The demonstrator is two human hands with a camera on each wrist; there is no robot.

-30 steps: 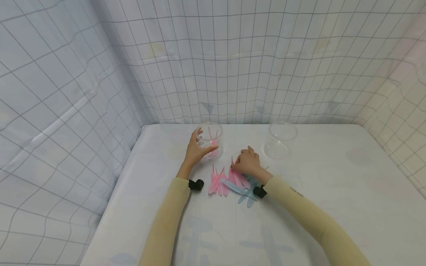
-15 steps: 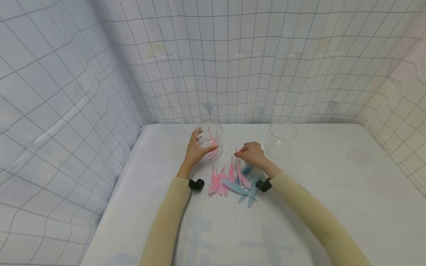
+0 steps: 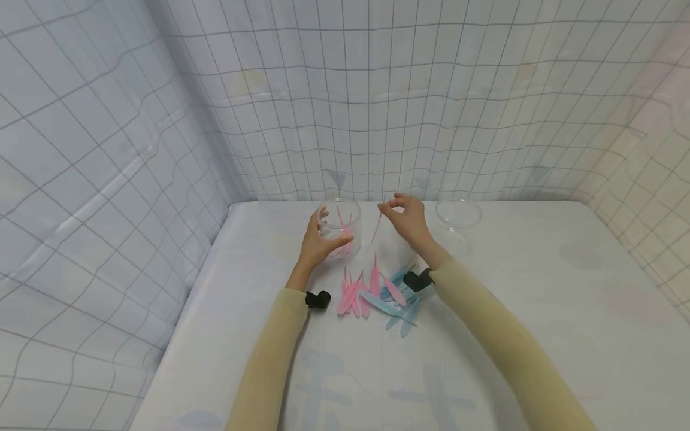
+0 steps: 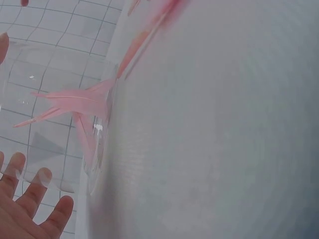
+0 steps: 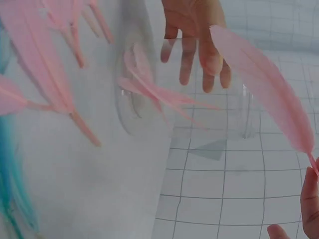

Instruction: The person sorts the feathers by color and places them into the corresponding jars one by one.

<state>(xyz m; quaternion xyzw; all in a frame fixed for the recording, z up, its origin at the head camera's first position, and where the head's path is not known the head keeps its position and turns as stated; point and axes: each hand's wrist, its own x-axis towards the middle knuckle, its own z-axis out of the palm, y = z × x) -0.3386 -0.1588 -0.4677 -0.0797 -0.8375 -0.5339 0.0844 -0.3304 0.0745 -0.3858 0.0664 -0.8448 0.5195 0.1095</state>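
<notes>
My left hand (image 3: 318, 244) holds a clear round jar (image 3: 356, 230), thumb across the near side and fingers around its left side. Several pink feathers (image 5: 144, 82) lean inside that jar. In the head view, my right hand (image 3: 408, 221) is raised to the right of the jar, apart from it. Its thumb and forefinger pinch one pink feather (image 5: 271, 92) by the quill, the vane hanging downward. On the table in front of the jar lie more pink feathers (image 3: 353, 296), beside a loose pile of blue feathers (image 3: 404, 311).
A second clear jar (image 3: 458, 212) stands at the back right, partly behind my right wrist, with no feathers visible in it. The white table (image 3: 539, 287) meets a grid-patterned cloth (image 3: 366, 120) at the back and sides.
My right hand has lifted one pink feather from the table pile and moved it up and away, level with the jar's rim. My left hand keeps its place on the jar.
</notes>
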